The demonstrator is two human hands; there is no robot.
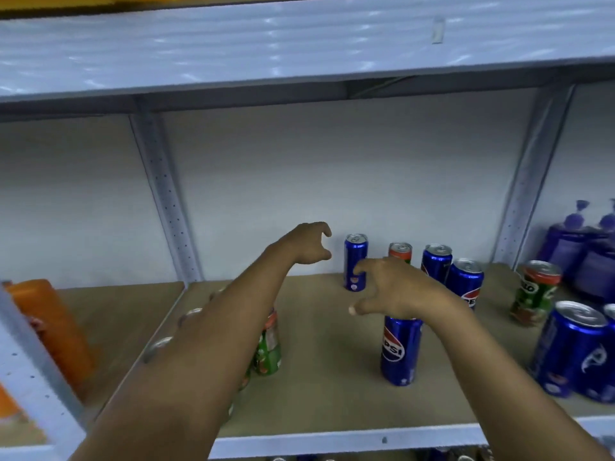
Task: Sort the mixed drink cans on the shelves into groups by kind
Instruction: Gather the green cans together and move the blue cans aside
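Note:
Both my arms reach into the shelf [316, 404]. My left hand [307, 246] hovers with fingers curled apart, just left of a slim blue can [355, 266] at the back, not touching it. My right hand [391, 289] is spread above a blue Pepsi can [399, 351] standing mid-shelf; whether it touches the top is unclear. Two more Pepsi cans [466, 281] and a green can with a red top [400, 251] stand behind it. A green can [269, 347] shows under my left forearm, beside several can tops.
Another green can [534, 292] and two wide blue cans [570, 349] stand at the right. Purple bottles [572, 251] fill the neighbouring bay on the right, orange packs [50, 324] the left bay. Metal uprights [166, 201] bound the bay, with a shelf close overhead.

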